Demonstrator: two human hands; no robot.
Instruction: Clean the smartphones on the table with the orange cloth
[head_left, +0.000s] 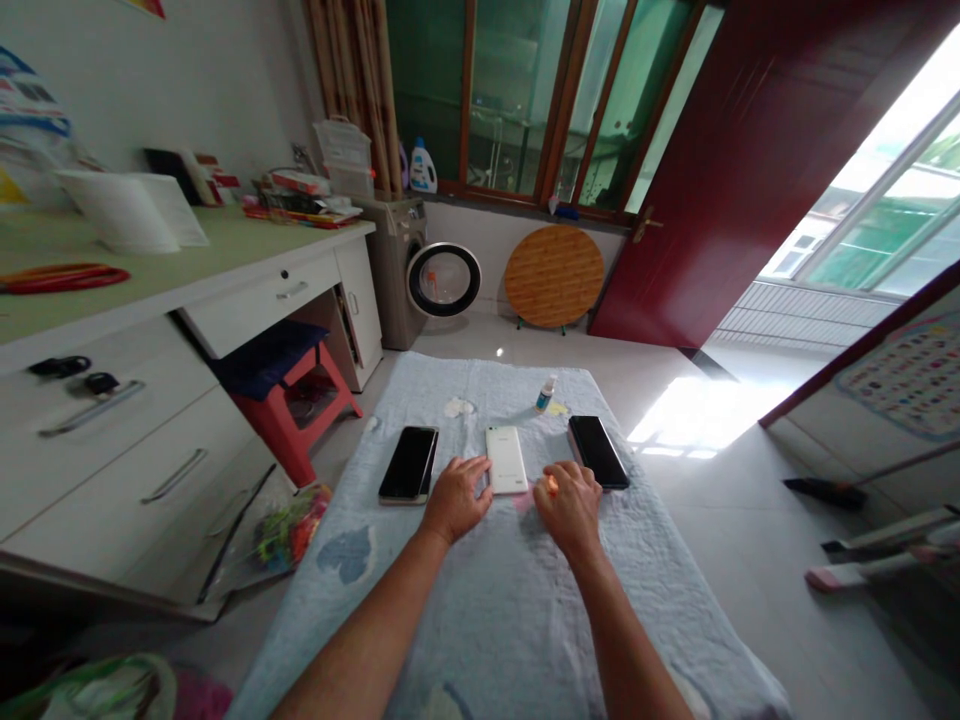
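A white smartphone (507, 460) lies back side up in the middle of the cloth-covered table. My left hand (459, 497) rests at its left edge, fingers stretched out and seeming to touch it, with no grip around it. Just right of this phone, my right hand (570, 503) is closed around a small orange object (553, 485); its kind is mostly hidden by the fingers. A black-screened smartphone (409, 465) lies to the left of my left hand. Another dark smartphone (598, 452) lies beyond my right hand, at the right side. Behind the phones stands a small spray bottle (546, 394) with a blue label.
A light blue patterned cloth (480, 620) covers the table. To the left are a red stool (292, 400) and a white desk (262, 290) bearing a paper roll (124, 210). A washing machine (394, 270) with its door ajar and a round wooden board (553, 275) stand behind.
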